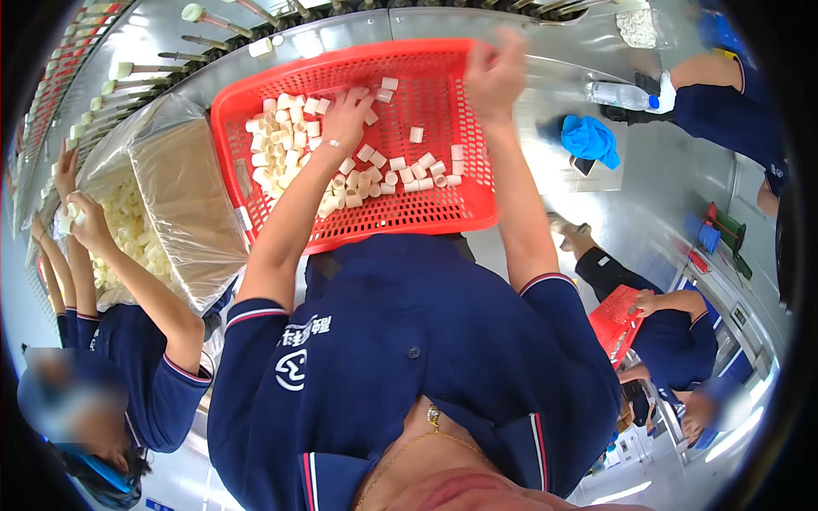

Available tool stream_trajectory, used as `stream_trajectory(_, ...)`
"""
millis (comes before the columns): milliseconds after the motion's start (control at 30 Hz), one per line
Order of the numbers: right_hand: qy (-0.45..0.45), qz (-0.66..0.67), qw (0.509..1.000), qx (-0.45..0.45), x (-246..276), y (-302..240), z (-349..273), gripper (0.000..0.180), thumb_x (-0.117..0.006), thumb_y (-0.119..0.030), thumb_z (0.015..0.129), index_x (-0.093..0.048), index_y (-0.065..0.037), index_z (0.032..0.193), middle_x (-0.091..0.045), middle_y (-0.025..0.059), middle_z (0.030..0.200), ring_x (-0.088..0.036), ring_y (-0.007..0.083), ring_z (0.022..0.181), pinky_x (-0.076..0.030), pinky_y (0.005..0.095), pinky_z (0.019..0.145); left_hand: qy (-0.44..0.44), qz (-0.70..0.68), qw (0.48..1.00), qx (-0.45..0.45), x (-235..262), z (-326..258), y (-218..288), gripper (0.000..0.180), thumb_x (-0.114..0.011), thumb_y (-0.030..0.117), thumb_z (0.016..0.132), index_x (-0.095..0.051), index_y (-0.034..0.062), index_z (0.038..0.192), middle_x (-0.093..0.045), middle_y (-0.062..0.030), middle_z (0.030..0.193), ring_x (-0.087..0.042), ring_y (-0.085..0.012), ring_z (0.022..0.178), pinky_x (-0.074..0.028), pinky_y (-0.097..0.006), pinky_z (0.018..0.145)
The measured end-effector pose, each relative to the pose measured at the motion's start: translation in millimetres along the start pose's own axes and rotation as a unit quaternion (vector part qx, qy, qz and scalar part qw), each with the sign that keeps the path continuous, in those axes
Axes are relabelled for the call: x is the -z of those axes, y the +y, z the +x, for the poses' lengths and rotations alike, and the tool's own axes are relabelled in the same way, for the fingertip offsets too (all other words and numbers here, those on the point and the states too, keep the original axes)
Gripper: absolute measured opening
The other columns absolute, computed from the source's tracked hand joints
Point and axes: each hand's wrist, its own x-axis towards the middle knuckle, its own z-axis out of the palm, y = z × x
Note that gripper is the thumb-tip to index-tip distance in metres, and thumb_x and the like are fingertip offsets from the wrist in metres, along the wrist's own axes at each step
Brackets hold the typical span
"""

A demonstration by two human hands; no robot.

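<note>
In front of me stands a red perforated plastic basket (341,68) holding many short, cream-white hollow tubes (285,140), heaped at its left and scattered toward the right. Over the heap's upper right edge lies my left hand (345,117), fingers apart and reaching among the tubes. A loose tube (371,117) lies right beside its fingertips. My right hand (497,78) is raised at the basket's far right corner, smeared by motion. Whether its fingers hold anything does not show.
A plastic-lined carton (183,166) of similar pieces stands left, beside a co-worker's hand (89,221). Rods with pale tips (209,19) line the machine's curved far edge. On the metal surface at right are a blue cloth (590,139) and a clear bottle (622,95).
</note>
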Motion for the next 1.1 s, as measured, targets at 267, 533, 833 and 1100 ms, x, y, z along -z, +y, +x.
stream_trajectory(267,-0.443,-0.148,0.877,-0.109,-44,40,-163,0.05,-0.071,-0.021,0.079,-0.046,-0.005,0.119,-0.046,0.0222,0.12,-0.052,0.0419,0.105,-0.051,0.0498,0.079,-0.044,-0.205,0.965,0.157,-23,13,-35,0.024,-0.063,0.004,0.079,-0.055,0.0066,0.102,-0.058,-0.0097,0.1,-0.062,-0.0306,0.084,-0.052,-0.039,0.078)
stream_trajectory(533,-0.416,0.039,0.893,-0.167,-54,76,-174,0.045,-0.069,-0.01,0.079,-0.045,-0.003,0.117,-0.058,0.0169,0.098,-0.06,0.0303,0.089,-0.052,0.038,0.075,0.098,-0.383,0.914,0.096,134,17,12,0.03,-0.067,0.008,0.079,-0.059,0.003,0.107,-0.056,-0.0125,0.103,-0.057,-0.0249,0.098,-0.045,-0.033,0.086)
stream_trajectory(833,-0.323,0.457,0.779,-0.282,-4,-49,-33,0.025,-0.058,-0.008,0.091,-0.046,-0.002,0.113,-0.063,0.0077,0.101,-0.062,0.0108,0.082,-0.051,0.0227,0.06,0.277,0.024,0.959,-0.045,262,94,-19,0.029,-0.068,0.021,0.08,-0.06,0.0099,0.104,-0.059,-0.0034,0.089,-0.055,-0.0238,0.083,-0.037,-0.038,0.079)
stream_trajectory(1100,-0.116,0.452,0.868,-0.168,39,-48,61,0.024,-0.06,-0.007,0.09,-0.048,-0.003,0.11,-0.065,0.0073,0.101,-0.061,0.0089,0.075,-0.049,0.0212,0.062,0.129,0.154,0.97,-0.139,241,207,31,0.018,-0.058,0.027,0.087,-0.059,0.0107,0.096,-0.063,-0.0053,0.092,-0.058,-0.0243,0.094,-0.035,-0.042,0.087)
